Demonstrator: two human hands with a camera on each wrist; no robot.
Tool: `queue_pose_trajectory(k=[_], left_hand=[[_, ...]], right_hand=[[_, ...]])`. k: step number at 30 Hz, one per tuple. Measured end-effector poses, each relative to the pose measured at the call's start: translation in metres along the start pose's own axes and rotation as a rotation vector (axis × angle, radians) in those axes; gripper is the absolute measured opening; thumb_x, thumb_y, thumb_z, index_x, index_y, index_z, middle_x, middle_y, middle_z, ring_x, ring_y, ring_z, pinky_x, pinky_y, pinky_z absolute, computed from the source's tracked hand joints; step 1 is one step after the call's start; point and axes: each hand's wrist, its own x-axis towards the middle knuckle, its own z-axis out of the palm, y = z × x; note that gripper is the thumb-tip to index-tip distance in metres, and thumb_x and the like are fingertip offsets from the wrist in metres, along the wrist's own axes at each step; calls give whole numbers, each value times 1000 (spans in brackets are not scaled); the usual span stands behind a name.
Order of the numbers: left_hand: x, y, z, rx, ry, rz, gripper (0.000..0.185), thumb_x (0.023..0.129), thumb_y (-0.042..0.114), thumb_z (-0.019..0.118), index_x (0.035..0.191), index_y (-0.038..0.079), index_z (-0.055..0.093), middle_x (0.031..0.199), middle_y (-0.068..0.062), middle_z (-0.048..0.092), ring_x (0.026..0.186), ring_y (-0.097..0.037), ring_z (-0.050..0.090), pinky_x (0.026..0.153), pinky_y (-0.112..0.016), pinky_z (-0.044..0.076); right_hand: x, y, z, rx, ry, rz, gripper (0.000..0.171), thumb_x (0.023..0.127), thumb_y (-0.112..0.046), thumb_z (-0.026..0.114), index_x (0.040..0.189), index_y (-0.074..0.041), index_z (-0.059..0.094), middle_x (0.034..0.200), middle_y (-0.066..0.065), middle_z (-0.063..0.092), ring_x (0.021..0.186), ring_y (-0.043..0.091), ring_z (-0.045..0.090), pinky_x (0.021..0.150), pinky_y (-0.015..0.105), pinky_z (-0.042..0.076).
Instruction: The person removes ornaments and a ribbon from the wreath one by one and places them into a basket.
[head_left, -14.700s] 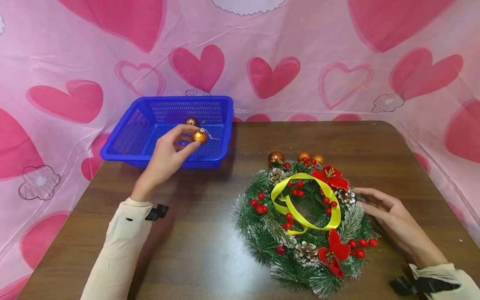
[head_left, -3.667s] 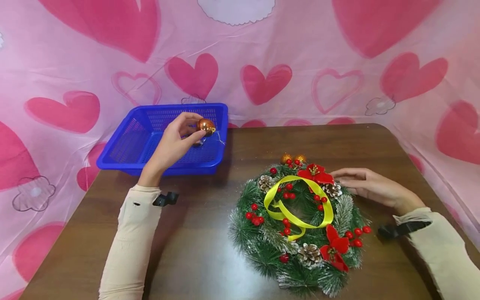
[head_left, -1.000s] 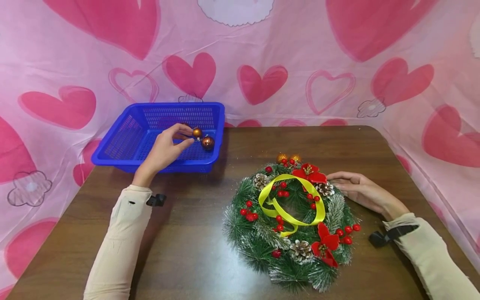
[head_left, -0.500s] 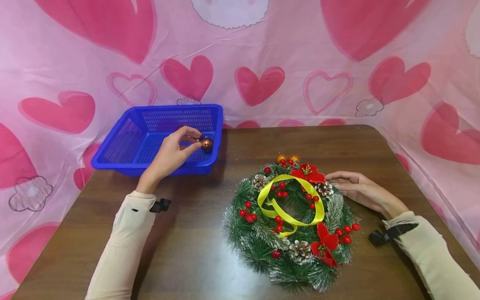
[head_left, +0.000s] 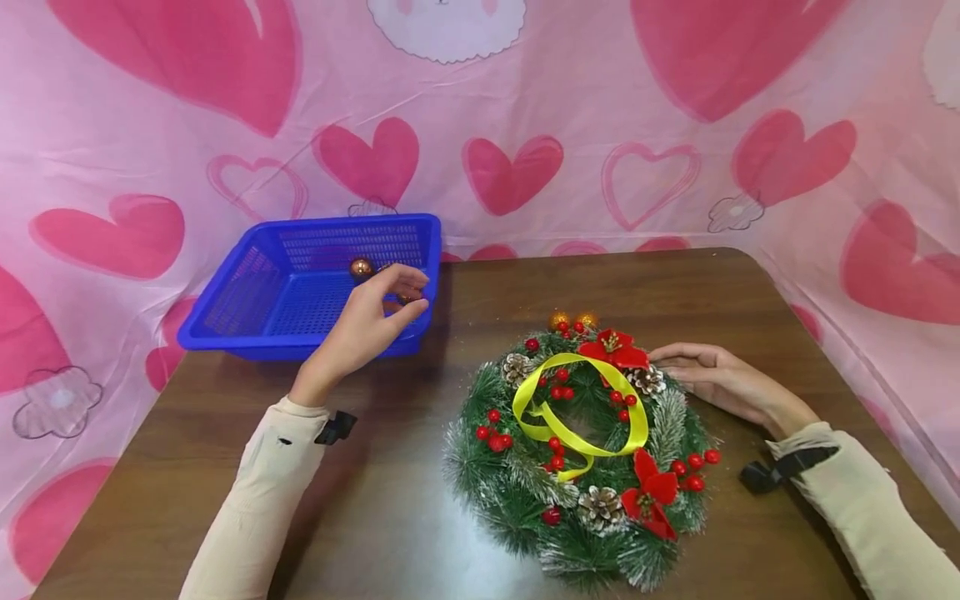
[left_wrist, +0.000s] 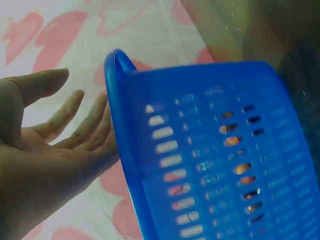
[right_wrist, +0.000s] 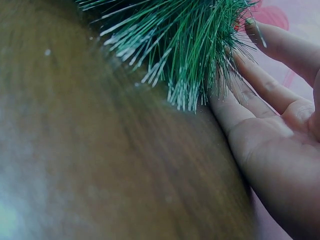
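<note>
My left hand (head_left: 367, 323) hovers over the right front rim of the blue plastic basket (head_left: 255, 343), thumb and fingers apart, holding nothing. A copper Christmas bauble (head_left: 361, 268) lies in the basket; another is partly hidden behind the fingers. Through the slots in the left wrist view, orange glints show beyond the basket wall (left_wrist: 145, 82). My right hand (head_left: 738, 392) rests beside the green wreath (head_left: 495, 483), its relaxed fingertips at a pinecone (head_left: 648, 380) on the edge. In the right wrist view, the fingers (right_wrist: 265, 82) lie against frosted needles (right_wrist: 190, 60).
Two glittery gold baubles (head_left: 559, 320) sit just behind the wreath. A yellow ribbon (head_left: 637, 425) loops on top of it, among red berries and red flowers. A pink heart-patterned cloth (head_left: 555, 75) hangs behind the brown table (head_left: 390, 500).
My left hand earlier held a gold bauble, then a copper one, both over the basket; now it is bare and shifts right toward the rim. The copper bauble behind the wreath is gone from there.
</note>
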Motion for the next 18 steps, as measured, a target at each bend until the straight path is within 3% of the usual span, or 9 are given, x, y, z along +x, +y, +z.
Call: queue_pose_trajectory(k=[12, 18], left_hand=[[20, 16, 26, -28, -56, 78, 28, 95, 11, 68, 121, 8, 61, 116, -5, 66, 100, -18, 66, 83, -40, 55], [35, 20, 47, -59, -98, 117, 27, 95, 11, 68, 121, 6, 60, 112, -7, 68, 99, -18, 68, 84, -36, 56]], right_hand=[[3, -1, 4, 10, 20, 12, 37, 104, 4, 40, 140, 8, 45, 137, 3, 57, 117, 10, 57, 86, 23, 52], [0, -1, 4, 17, 34, 21, 36, 104, 4, 40, 139, 7, 46, 135, 4, 57, 110, 10, 58, 79, 24, 54]])
